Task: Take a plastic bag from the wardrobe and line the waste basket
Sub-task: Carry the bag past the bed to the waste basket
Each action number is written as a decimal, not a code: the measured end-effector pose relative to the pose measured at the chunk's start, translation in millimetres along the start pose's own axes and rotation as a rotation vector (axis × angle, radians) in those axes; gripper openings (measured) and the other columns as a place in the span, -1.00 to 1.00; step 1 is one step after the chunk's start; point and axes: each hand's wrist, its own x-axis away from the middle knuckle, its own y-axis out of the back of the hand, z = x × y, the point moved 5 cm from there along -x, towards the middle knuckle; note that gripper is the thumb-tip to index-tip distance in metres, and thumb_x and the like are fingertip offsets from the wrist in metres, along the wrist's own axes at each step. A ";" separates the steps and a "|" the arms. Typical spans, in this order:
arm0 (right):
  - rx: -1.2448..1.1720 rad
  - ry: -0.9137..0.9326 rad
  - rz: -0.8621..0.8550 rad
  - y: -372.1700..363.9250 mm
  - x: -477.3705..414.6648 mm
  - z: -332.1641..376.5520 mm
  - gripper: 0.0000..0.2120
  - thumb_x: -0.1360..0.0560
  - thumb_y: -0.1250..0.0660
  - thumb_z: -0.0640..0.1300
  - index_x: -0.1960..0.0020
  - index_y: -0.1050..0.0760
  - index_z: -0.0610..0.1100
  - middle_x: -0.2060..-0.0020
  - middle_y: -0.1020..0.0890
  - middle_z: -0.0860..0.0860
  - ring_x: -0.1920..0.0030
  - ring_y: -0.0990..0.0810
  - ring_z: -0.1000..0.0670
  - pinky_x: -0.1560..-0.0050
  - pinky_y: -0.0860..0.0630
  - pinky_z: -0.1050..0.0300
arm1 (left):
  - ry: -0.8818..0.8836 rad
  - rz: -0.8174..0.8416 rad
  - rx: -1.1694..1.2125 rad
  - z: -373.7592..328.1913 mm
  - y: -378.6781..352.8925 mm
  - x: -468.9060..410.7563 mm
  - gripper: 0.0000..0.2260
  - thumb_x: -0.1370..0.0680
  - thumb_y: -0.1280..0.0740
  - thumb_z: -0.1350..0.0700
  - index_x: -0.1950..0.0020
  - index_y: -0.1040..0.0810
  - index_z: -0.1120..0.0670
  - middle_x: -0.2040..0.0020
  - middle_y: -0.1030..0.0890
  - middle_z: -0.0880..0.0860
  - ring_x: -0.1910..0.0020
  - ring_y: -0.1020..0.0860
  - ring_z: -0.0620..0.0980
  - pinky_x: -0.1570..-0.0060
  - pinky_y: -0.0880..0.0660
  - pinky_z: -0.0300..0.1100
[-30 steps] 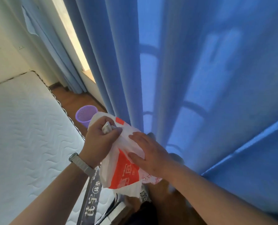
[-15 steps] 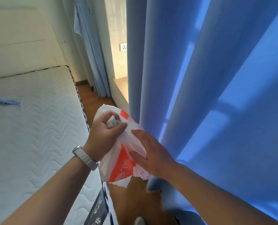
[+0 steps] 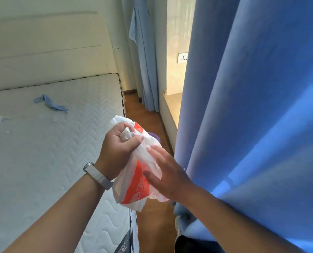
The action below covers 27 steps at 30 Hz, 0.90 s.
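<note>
A white plastic bag with a red-orange print (image 3: 133,187) hangs in front of me over the gap between bed and curtain. My left hand (image 3: 120,151), with a watch on its wrist, is closed around the bag's bunched top. My right hand (image 3: 165,172) lies against the bag's right side with fingers spread, thumb and fingers touching the plastic. Just behind the bag a sliver of the purple waste basket (image 3: 154,136) shows on the wooden floor; the rest of it is hidden by the bag.
A bare quilted mattress (image 3: 42,152) with a cream headboard (image 3: 47,50) fills the left; a blue cloth scrap (image 3: 50,105) lies on it. Blue curtains (image 3: 252,115) hang along the right. A narrow strip of wooden floor (image 3: 141,112) runs between them toward a window sill (image 3: 173,105).
The view has swung left and up from the curtain to the bed and headboard. Both hands have stayed on the bag; the purple basket, plain a second ago, is now mostly behind the bag.
</note>
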 end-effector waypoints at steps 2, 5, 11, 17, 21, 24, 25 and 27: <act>-0.069 0.020 -0.015 2.7 -25.6 -10.8 -0.46 -0.56 -0.25 0.21 -0.49 -0.20 0.14 -0.48 -0.32 0.13 -0.42 -0.39 0.06 -0.30 -0.52 -0.02 | 0.026 -0.024 0.003 5.9 -3.7 -22.9 -0.88 -0.41 -0.39 0.15 0.26 -0.47 0.00 0.39 -0.50 -0.04 0.37 -0.47 -0.03 0.34 -0.49 -0.09; -0.125 0.050 -0.042 12.8 -63.3 -31.5 -0.48 -0.57 -0.22 0.24 -0.48 -0.22 0.17 -0.47 -0.34 0.18 -0.41 -0.38 0.13 -0.35 -0.47 0.02 | 0.075 -0.076 0.008 12.5 -10.6 -63.1 -0.86 -0.41 -0.40 0.16 0.26 -0.46 -0.01 0.38 -0.47 0.03 0.37 -0.45 0.06 0.31 -0.46 -0.04; -0.101 0.074 -0.013 32.4 -129.3 -74.4 -0.48 -0.55 -0.17 0.29 -0.46 -0.23 0.16 -0.47 -0.30 0.20 -0.44 -0.30 0.18 -0.42 -0.37 0.01 | 0.082 -0.138 -0.070 22.5 -29.5 -131.7 -0.85 -0.39 -0.41 0.15 0.28 -0.45 -0.01 0.40 -0.48 -0.05 0.39 -0.44 -0.04 0.37 -0.46 -0.13; -0.118 0.075 0.020 35.1 -180.6 -97.2 -0.51 -0.57 -0.23 0.20 -0.45 -0.23 0.16 -0.43 -0.31 0.22 -0.41 -0.32 0.19 -0.39 -0.39 0.11 | 0.106 -0.168 -0.107 38.2 -30.2 -178.0 -0.83 -0.41 -0.41 0.08 0.19 -0.45 0.10 0.28 -0.49 0.28 0.28 -0.50 0.36 0.24 -0.55 0.21; -0.050 0.064 0.030 27.9 -214.0 -109.9 -0.51 -0.58 -0.22 0.21 -0.46 -0.18 0.19 -0.45 -0.29 0.20 -0.43 -0.31 0.15 -0.40 -0.38 0.12 | 0.133 -0.146 -0.090 59.2 -26.8 -215.6 -0.84 -0.39 -0.41 0.10 0.24 -0.44 0.08 0.36 -0.44 0.08 0.35 -0.44 0.09 0.29 -0.47 0.00; -0.035 0.020 0.049 22.3 -244.4 -117.0 -0.51 -0.59 -0.19 0.22 -0.47 -0.16 0.20 -0.46 -0.24 0.25 -0.42 -0.29 0.18 -0.36 -0.30 0.24 | 0.152 -0.124 -0.071 82.1 -22.1 -248.0 -0.84 -0.39 -0.41 0.12 0.23 -0.43 0.10 0.35 -0.44 0.08 0.35 -0.44 0.07 0.31 -0.47 -0.01; -0.029 0.007 0.063 18.8 -255.5 -120.7 -0.50 -0.59 -0.19 0.20 -0.48 -0.16 0.19 -0.47 -0.23 0.24 -0.42 -0.29 0.17 -0.35 -0.27 0.25 | 0.156 -0.117 -0.065 90.5 -20.1 -259.9 -0.85 -0.39 -0.41 0.13 0.23 -0.44 0.10 0.35 -0.45 0.08 0.36 -0.44 0.08 0.31 -0.47 0.00; -0.007 -0.015 0.080 10.5 -280.4 -129.7 -0.48 -0.59 -0.21 0.17 -0.50 -0.15 0.16 -0.48 -0.22 0.21 -0.42 -0.28 0.15 -0.34 -0.24 0.25 | 0.156 -0.100 -0.059 108.0 -15.0 -287.7 -0.86 -0.40 -0.40 0.11 0.22 -0.45 0.07 0.35 -0.49 0.12 0.36 -0.48 0.15 0.32 -0.51 0.03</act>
